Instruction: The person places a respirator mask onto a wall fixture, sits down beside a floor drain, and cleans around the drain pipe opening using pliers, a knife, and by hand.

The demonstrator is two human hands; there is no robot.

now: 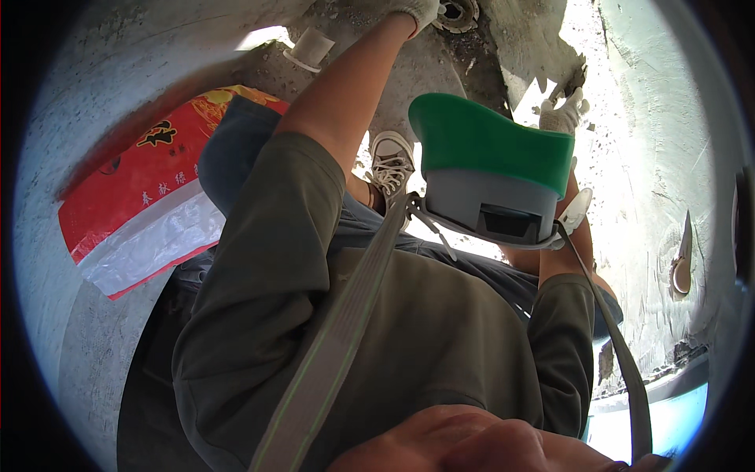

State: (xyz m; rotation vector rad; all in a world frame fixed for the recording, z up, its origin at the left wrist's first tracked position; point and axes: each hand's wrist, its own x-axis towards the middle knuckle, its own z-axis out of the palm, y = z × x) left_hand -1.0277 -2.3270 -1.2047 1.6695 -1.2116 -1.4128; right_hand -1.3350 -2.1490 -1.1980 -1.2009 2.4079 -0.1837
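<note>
Your left white-gloved hand point(421, 12), its grip cropped beyond judging, adjoins the grey, round, hollow-centred fitting point(471, 19) at the top edge, probably stiff and best held by its rim; your right white-gloved hand point(561, 116) has splayed fingers.

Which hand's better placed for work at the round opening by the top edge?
Left, probably: the left hand is right beside the round opening, though the frame cuts it off. The right hand is farther away, lower and rightward in view.
</note>
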